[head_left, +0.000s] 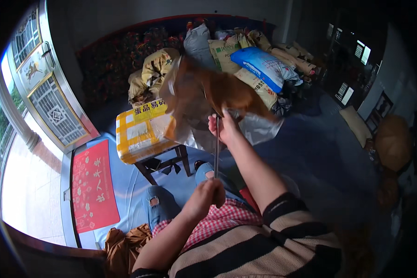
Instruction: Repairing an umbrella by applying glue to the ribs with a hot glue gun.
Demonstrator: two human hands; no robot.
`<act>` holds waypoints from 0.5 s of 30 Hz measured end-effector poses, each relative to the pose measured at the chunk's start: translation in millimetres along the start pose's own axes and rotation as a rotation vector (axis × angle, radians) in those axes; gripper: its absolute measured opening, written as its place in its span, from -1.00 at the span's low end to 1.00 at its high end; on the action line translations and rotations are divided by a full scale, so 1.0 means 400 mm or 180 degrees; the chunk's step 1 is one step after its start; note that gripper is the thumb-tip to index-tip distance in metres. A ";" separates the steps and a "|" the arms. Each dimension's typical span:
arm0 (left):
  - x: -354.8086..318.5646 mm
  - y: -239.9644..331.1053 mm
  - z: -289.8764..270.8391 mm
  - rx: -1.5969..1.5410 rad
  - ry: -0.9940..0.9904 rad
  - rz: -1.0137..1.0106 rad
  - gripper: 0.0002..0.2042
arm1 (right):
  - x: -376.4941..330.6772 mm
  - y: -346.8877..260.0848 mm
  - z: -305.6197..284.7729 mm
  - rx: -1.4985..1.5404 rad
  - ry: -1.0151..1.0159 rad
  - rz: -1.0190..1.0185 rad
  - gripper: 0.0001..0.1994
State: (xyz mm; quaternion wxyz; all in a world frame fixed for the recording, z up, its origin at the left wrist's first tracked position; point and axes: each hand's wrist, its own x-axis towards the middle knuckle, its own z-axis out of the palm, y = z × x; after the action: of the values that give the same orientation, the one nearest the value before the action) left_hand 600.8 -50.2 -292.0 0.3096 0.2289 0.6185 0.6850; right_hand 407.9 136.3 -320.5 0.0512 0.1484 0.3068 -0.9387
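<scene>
My left hand point(206, 197) is closed in a fist over my lap, around the lower end of a thin, shiny metal rod point(217, 150). The rod stands roughly upright between my hands. Higher up, my right hand point(226, 129) pinches its top end, with fingers bent. From there a brown sheet of fabric point(236, 95) spreads out, smeared by motion. Clear plastic film point(259, 127) shows around and below the brown sheet. How the rod joins the fabric is hidden. The sheet partly covers a yellow-and-white taped foam box point(143, 132) on a dark stool point(185, 160).
Stuffed sacks lie at the back, among them a blue-and-white one point(259, 67). A red doormat point(95, 185) lies by the open door point(55, 88) on the left. Bunched brown fabric point(125, 245) rests beside my lap, and a brown rounded bundle point(394, 143) is at the right.
</scene>
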 end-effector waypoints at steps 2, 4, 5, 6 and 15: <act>-0.008 0.000 -0.031 -0.2343 0.0148 -0.0146 -0.70 | -0.067 0.048 0.023 0.0299 -0.0501 -0.0285 -0.55; -0.007 0.049 -0.029 -0.3062 -0.0362 -0.0057 -0.72 | -0.174 0.008 0.072 0.0799 -0.1154 -0.0818 -0.54; -0.008 0.062 -0.028 -0.3253 -0.0600 0.0087 -0.72 | -0.220 -0.011 0.110 0.1024 -0.1385 -0.0940 -0.54; -0.003 0.064 -0.027 -0.3402 -0.0902 0.0193 -0.72 | -0.250 -0.032 0.143 0.0817 -0.1321 -0.1216 -0.57; -0.034 0.058 0.085 -0.0724 -0.0539 0.0448 -0.62 | -0.163 -0.302 0.262 -0.1544 -0.0280 -0.2221 -0.70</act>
State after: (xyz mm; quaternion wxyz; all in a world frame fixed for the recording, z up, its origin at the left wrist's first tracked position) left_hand 630.8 -37.0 -263.8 0.3358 0.2921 0.4910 0.7489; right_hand 421.3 172.2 -152.2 -0.2231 -0.0208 0.5481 -0.8058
